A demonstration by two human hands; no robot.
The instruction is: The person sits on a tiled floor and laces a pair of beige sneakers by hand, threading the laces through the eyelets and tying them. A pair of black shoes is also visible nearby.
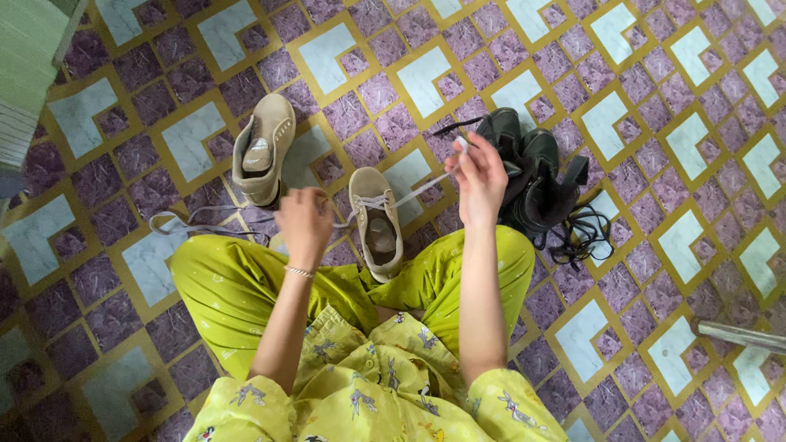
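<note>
**While the lace runs taut between my two hands**

Because I want the lace drawn through cleanly, the fingers of my right hand [479, 176] are pinched shut on the free end of the pale shoelace [422, 188], lifted up and away so the cord stretches in a straight line down to the eyelets; my left hand [303, 221] is curled closed near the other side of the lacing, though the back of it faces me and I cannot tell exactly what it grips. Between them sits the tan shoe [377, 221], toe pointing away from me, heel tucked between my crossed legs in yellow-green trousers [237, 286], which keeps it from sliding as I pull. Its partner, the second tan shoe [262, 151], lies off to my left, near but apart, with a loose grey lace [192, 219] trailing across the floor beside it. To my right, just beyond my raised hand, a pair of black boots [532, 168] stands close together, their dark laces spilled onto the patterned tile floor [671, 164].
</note>
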